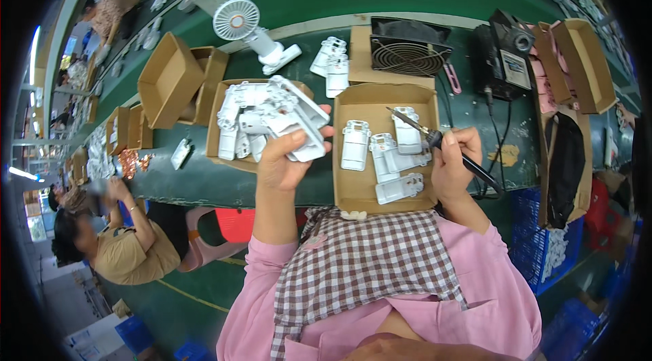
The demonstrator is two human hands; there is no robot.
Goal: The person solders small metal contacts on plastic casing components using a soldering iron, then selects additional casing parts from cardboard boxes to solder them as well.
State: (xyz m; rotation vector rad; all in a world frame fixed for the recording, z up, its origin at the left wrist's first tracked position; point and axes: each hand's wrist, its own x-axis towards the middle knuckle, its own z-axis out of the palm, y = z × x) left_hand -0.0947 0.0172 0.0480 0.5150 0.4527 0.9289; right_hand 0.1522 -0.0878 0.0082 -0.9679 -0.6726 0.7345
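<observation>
My left hand (280, 160) is closed round white plastic housings (307, 135), lifted above the near right part of a cardboard box (234, 165) heaped with similar pieces. How many it holds, I cannot tell. In my right hand (456, 163) is a soldering iron (481, 172) with a black handle, gripped like a pen. Its tip points up and left over a second, shallow cardboard box (348, 191). Several white housings (354, 146) lie flat in that box; the tip appears over or near the upper one (407, 131), contact unclear.
A white handheld fan (238, 20) and loose white housings (331, 65) stand behind the boxes. Farther right are a black fan with a round grille (410, 55), a soldering station (504, 55) and its cord. A blue crate (533, 245) sits lower right. A co-worker (132, 242) sits at left.
</observation>
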